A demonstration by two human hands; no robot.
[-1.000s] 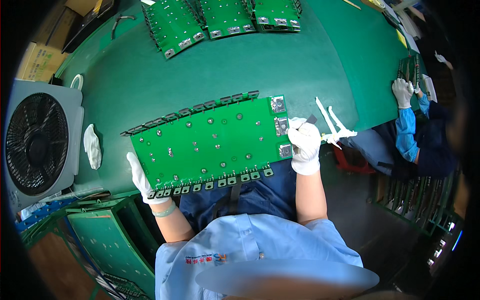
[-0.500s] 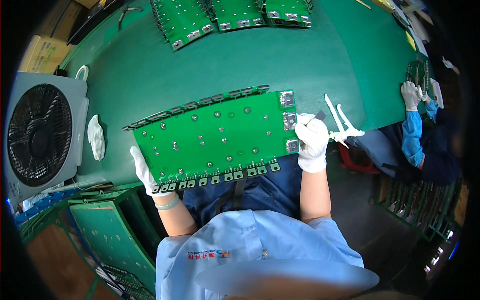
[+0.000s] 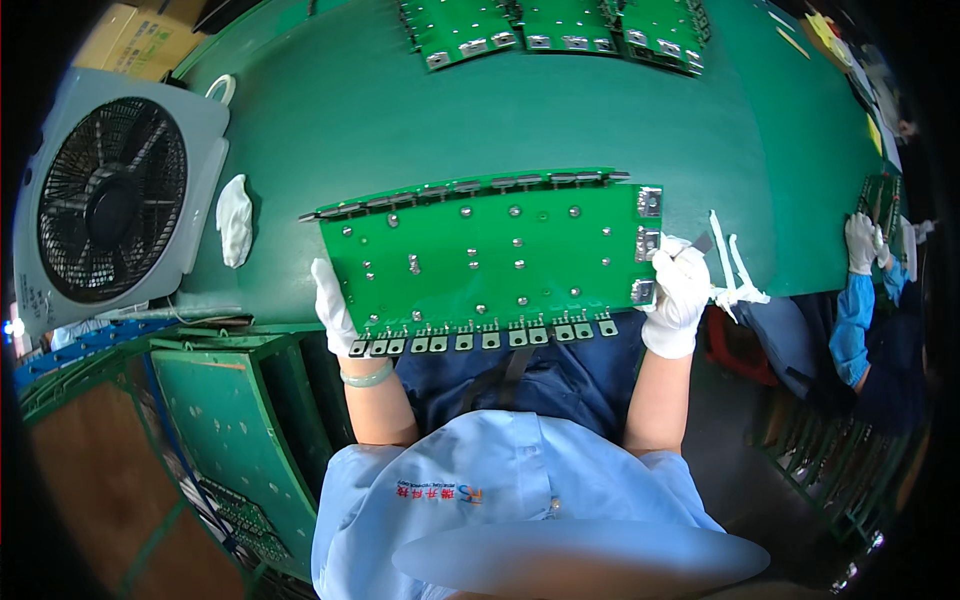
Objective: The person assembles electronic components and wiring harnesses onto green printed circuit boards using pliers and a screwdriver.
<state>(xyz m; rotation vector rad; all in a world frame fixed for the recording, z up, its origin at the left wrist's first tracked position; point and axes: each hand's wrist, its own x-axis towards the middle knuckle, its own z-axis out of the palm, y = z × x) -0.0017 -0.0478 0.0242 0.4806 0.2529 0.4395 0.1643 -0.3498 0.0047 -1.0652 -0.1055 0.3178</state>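
A long green circuit board [image 3: 490, 250] is held up in front of me, nearly level from side to side. Black components line its far edge, and a row of metal-tabbed parts runs along the near edge. My left hand [image 3: 336, 308], in a white glove, grips the board's left end, its fingers partly hidden behind it. At the other end my gloved right hand [image 3: 680, 298] holds the edge beside the silvery terminal blocks [image 3: 648, 245]. A small dark grey flat piece [image 3: 704, 242] sticks out from the right hand's fingers.
Three similar boards [image 3: 568, 22] lie at the far side of the green table [image 3: 420, 120]. A box fan [image 3: 115, 200] and a crumpled white glove [image 3: 235, 222] are on the left. White strips [image 3: 735, 272] lie to the right, near a co-worker's gloved hands [image 3: 862, 242].
The board has turned from a slant, right end farther away, to nearly level. Both hands keep hold of it. The whole view has shifted, so the surroundings sit farther right.
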